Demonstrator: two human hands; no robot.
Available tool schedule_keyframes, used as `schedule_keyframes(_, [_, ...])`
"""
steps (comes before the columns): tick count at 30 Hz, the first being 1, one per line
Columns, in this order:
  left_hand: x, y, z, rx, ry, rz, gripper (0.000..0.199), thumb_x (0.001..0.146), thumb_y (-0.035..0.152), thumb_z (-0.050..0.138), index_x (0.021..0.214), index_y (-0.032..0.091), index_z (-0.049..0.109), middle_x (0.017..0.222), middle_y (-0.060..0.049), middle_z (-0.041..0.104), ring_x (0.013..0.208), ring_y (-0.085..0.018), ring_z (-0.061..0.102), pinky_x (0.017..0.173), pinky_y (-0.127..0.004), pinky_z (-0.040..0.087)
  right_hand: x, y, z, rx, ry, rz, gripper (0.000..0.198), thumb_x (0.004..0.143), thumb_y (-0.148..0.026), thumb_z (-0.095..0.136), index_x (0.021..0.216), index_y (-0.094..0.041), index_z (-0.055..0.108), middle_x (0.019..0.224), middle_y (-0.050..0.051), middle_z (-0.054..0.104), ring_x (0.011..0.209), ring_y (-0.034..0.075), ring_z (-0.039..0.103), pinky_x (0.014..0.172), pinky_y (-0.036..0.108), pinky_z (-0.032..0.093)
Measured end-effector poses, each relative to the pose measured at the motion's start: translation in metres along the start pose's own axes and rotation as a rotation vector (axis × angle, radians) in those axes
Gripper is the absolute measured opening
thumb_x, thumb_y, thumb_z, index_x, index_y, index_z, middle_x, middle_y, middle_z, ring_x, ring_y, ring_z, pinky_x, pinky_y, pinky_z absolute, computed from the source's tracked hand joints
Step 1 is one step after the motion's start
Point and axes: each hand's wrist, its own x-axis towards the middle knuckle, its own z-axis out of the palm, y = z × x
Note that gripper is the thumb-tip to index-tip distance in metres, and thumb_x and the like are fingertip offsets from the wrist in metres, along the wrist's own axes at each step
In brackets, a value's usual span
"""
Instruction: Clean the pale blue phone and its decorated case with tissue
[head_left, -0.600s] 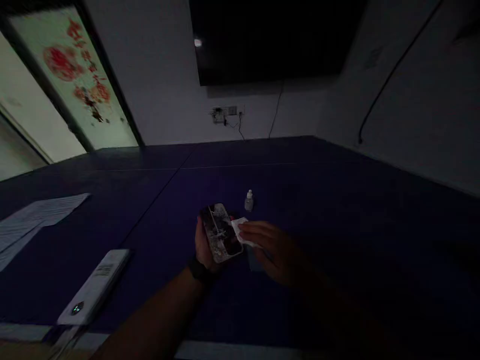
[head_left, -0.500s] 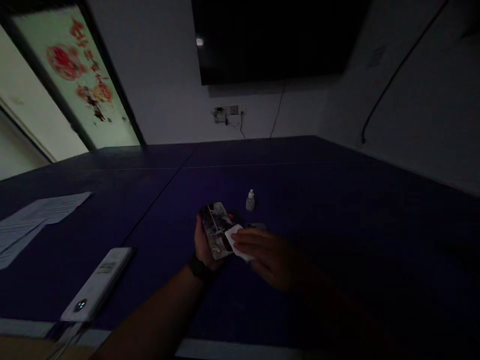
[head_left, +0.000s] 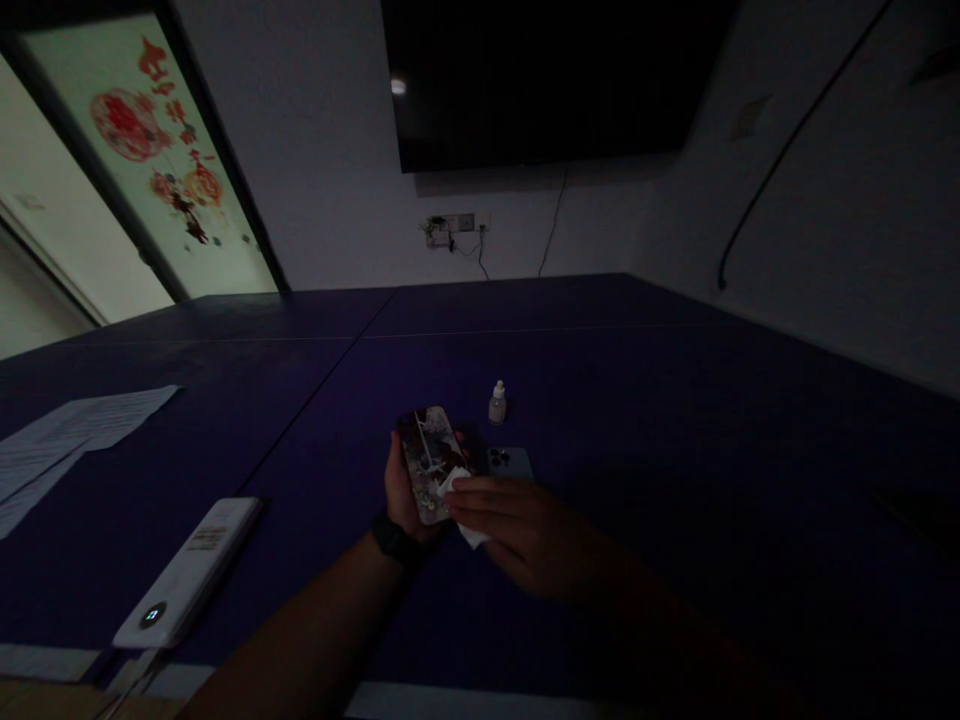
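My left hand (head_left: 403,492), with a dark watch at the wrist, grips a phone case (head_left: 433,455) with a dark and pale printed picture. Whether a phone sits inside it, I cannot tell. Folded white tissue (head_left: 471,533) is pinched in my right hand (head_left: 517,525) and pressed against the case's lower right part. Partly hidden behind that hand, a blue-grey phone (head_left: 517,462) lies on the table with its camera lenses up. A small clear dropper bottle (head_left: 497,407) with a white cap stands just beyond the case.
On the purple table (head_left: 315,570) a white power bank (head_left: 189,572) with a lit display and cable lies at the left near edge. Printed paper sheets (head_left: 75,440) are farther left. A wall socket (head_left: 450,228) and a dark television (head_left: 555,80) are beyond the table.
My right hand has moved slightly left and down with the tissue over the case. More of the phone on the table now shows. The left hand's hold is unchanged.
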Motion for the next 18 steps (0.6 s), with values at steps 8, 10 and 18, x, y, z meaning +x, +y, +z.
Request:
schedule_keyframes(8, [0.0011,0.0027,-0.0022,-0.015,0.019,-0.005,0.073,0.095,0.071,0.036,0.103,0.009,0.074,0.088,-0.011,0.075,0.076,-0.018,0.069,0.072,-0.029,0.055,0.0021,-0.0001,0.0054,-0.055,0.051,0.018,0.046,0.093,-0.002,0.046,0.137,-0.011,0.057,0.136,0.015,0.066,0.135,0.021,0.056,0.113,0.040,0.049])
schedule_keyframes(10, [0.0014,0.0015,-0.0012,-0.028,0.045,0.013,0.072,0.096,0.070,0.035,0.104,0.010,0.073,0.090,-0.011,0.075,0.076,-0.019,0.070,0.072,-0.031,0.056,0.0026,0.0006,0.0050,-0.003,0.027,0.027,0.043,0.094,-0.005,0.048,0.134,-0.013,0.059,0.133,0.013,0.068,0.130,0.020,0.060,0.111,0.040,0.051])
schedule_keyframes(18, [0.0018,0.0003,0.0043,-0.076,0.077,-0.026,0.068,0.098,0.067,0.032,0.106,0.011,0.071,0.094,-0.012,0.075,0.078,-0.020,0.071,0.072,-0.031,0.057,0.0025,0.0029,0.0089,0.201,0.082,0.133,0.035,0.099,-0.011,0.048,0.130,-0.018,0.064,0.131,0.012,0.069,0.131,0.019,0.059,0.109,0.040,0.051])
